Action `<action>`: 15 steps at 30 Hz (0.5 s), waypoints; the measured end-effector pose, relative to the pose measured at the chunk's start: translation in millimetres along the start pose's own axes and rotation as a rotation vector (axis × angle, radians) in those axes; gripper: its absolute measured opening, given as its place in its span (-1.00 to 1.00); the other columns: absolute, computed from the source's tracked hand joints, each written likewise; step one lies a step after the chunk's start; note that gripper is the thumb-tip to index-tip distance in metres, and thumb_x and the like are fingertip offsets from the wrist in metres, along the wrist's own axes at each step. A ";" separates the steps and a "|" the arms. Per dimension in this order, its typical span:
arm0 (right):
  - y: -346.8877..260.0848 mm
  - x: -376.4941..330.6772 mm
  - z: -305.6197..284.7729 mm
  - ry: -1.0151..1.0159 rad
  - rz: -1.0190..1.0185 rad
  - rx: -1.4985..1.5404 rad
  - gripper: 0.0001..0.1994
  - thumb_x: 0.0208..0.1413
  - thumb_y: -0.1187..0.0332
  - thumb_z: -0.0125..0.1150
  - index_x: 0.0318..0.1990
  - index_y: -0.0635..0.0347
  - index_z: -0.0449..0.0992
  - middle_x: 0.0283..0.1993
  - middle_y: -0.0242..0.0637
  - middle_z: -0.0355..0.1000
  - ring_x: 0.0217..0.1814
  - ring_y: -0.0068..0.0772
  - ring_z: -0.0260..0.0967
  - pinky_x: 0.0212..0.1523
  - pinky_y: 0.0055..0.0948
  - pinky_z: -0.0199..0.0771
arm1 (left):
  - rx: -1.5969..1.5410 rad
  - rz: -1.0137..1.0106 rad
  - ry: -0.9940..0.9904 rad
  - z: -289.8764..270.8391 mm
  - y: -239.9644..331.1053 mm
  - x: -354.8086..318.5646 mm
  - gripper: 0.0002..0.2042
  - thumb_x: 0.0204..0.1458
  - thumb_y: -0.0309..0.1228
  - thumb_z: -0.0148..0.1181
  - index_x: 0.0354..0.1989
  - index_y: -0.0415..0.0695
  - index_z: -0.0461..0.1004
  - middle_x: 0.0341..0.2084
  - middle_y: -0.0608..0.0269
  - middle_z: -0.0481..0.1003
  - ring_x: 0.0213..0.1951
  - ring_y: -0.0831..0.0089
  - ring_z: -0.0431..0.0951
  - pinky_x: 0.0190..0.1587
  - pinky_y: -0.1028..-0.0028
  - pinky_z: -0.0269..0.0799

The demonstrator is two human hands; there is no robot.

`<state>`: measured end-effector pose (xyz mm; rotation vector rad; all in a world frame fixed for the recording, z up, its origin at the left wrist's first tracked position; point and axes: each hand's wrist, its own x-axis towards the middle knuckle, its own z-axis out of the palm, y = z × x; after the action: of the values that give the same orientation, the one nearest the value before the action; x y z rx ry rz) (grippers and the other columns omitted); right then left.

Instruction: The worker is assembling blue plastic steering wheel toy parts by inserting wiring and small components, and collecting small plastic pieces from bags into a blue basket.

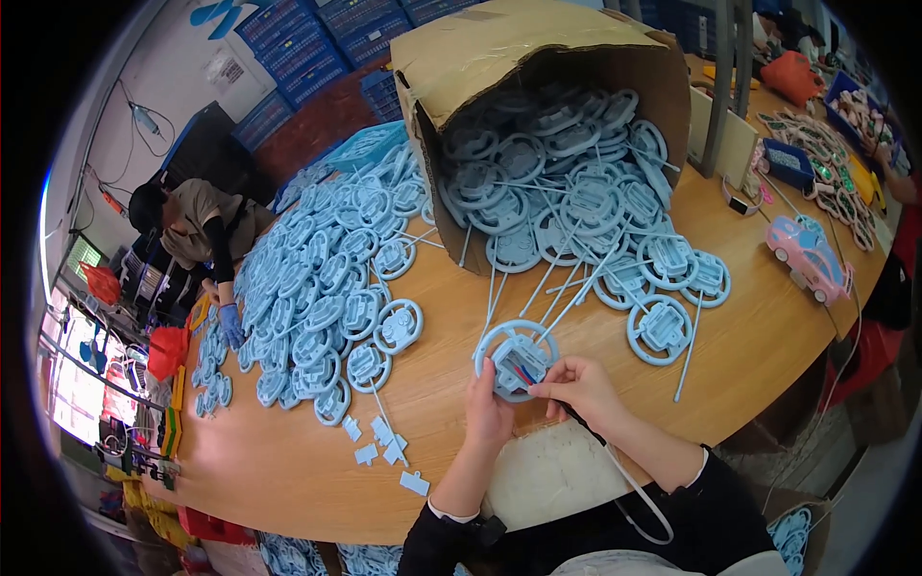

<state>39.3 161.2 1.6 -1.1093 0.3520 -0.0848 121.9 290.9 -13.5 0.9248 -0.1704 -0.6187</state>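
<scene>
A light blue toy steering wheel [503, 378] is in my left hand [490, 415], tilted with its open, hollow back upward. Thin red and blue wires [523, 373] show inside its hub. My right hand [582, 392] is closed in a pinch at the hub's right side. A cable [588, 428], black near the fingers and pale further down, runs from under that hand and loops over my right sleeve. The fingertips hide its upper end. Beneath my hands lies a worn whitish board [547, 472] at the table's near edge.
An open cardboard box [538, 27] on its side spills more wheels and thin rods ahead. Left of it spreads a large pile of wheels [317, 288]. Small blue plates [415, 483] lie nearer. A pink-and-blue toy car [810, 257] stands right. Another person [206, 226] works far left.
</scene>
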 end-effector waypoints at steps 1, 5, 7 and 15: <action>0.3 -0.1 0.1 0.005 -0.001 -0.009 -0.83 -0.18 0.50 0.29 -0.51 0.29 0.37 -0.61 -0.26 0.38 -0.70 -0.53 0.34 -0.79 -0.66 0.22 | -0.001 0.003 0.001 0.2 0.1 -0.1 -0.64 0.15 -0.21 -0.21 -0.01 -0.20 0.23 -0.13 0.16 0.37 -0.09 0.35 0.40 -0.05 0.32 0.33; 2.2 0.2 0.0 -0.009 -0.005 -0.018 -0.83 -0.18 0.50 0.29 -0.51 0.29 0.36 -0.61 -0.26 0.38 -0.70 -0.53 0.34 -0.79 -0.66 0.21 | -0.009 0.005 0.001 0.8 -0.4 0.0 -0.64 0.15 -0.21 -0.21 -0.01 -0.20 0.23 -0.12 0.16 0.37 -0.09 0.36 0.39 -0.04 0.31 0.31; 1.0 -0.6 0.9 0.008 -0.008 -0.026 -0.83 -0.18 0.51 0.29 -0.51 0.29 0.36 -0.62 -0.27 0.37 -0.70 -0.53 0.34 -0.79 -0.66 0.21 | -0.006 0.008 0.005 0.1 -0.5 -0.1 -0.64 0.15 -0.21 -0.21 -0.01 -0.20 0.23 -0.12 0.16 0.36 -0.09 0.36 0.39 -0.03 0.31 0.31; 0.5 0.0 0.4 0.004 -0.004 -0.025 -0.83 -0.19 0.50 0.29 -0.51 0.29 0.36 -0.62 -0.29 0.37 -0.70 -0.55 0.33 -0.78 -0.67 0.22 | -0.001 0.004 0.089 1.0 -3.3 1.3 -0.67 0.15 -0.19 -0.22 -0.10 -0.19 0.27 -0.18 0.17 0.41 -0.11 0.33 0.42 -0.04 0.31 0.31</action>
<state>39.4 161.8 1.4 -1.1348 0.3557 -0.0860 121.2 288.0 -15.6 0.9487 -0.0918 -0.5724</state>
